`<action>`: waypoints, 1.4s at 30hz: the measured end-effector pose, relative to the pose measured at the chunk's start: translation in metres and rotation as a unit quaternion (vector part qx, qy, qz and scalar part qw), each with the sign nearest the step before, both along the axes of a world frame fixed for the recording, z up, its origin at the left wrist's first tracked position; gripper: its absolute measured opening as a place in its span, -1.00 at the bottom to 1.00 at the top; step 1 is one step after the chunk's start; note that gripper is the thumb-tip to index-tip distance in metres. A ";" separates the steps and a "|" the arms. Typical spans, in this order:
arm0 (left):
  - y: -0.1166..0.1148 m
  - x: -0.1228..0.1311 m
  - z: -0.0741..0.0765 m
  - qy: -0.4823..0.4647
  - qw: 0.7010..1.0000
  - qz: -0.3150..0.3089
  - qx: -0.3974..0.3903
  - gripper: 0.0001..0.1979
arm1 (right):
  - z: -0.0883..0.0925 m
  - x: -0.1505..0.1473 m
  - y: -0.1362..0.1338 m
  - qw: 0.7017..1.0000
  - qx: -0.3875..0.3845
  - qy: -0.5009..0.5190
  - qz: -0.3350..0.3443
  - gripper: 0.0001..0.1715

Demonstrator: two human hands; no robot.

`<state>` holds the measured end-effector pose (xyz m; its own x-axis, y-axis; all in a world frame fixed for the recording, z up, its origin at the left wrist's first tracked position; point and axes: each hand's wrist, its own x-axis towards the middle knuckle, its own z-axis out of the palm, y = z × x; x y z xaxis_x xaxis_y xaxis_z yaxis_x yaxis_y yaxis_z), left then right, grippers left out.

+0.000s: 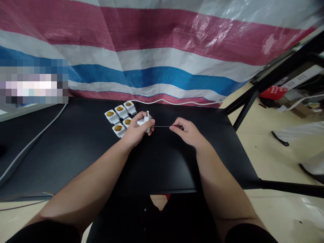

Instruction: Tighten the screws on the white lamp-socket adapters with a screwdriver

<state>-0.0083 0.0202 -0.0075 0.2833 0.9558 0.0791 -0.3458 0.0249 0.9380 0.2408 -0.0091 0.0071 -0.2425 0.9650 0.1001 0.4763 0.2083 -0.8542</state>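
Note:
My left hand [140,127] is closed around a white plug-in lamp socket [147,120], whose metal prongs point up and away from me. My right hand [186,131] pinches what looks like a slim screwdriver [162,126]. Its thin straight shaft runs level toward the left hand, and a dark handle shows partly between the fingers. Where the tip meets the socket is hidden behind the left fingers. Just left of that hand, several more white lamp sockets [110,115] with gold-coloured round openings stand grouped on the black table [162,162].
A white cable [174,102] runs along the table's back edge, and a grey cable [37,138] crosses its left side. Behind hangs a striped plastic sheet [157,57]. A blurred-out object [32,84] stands at the back left. A black metal frame [243,108] borders the right.

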 end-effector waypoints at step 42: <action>-0.002 0.000 -0.008 0.045 0.997 -0.031 0.049 -0.67 | 0.007 0.007 -0.001 0.995 -0.074 -0.009 0.061 -0.58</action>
<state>-0.0088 0.0184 -0.0160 0.3508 0.9254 0.1433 -0.2612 -0.0502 0.9640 0.2475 -0.0103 0.0144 -0.3597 0.9319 -0.0471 0.4704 0.1375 -0.8717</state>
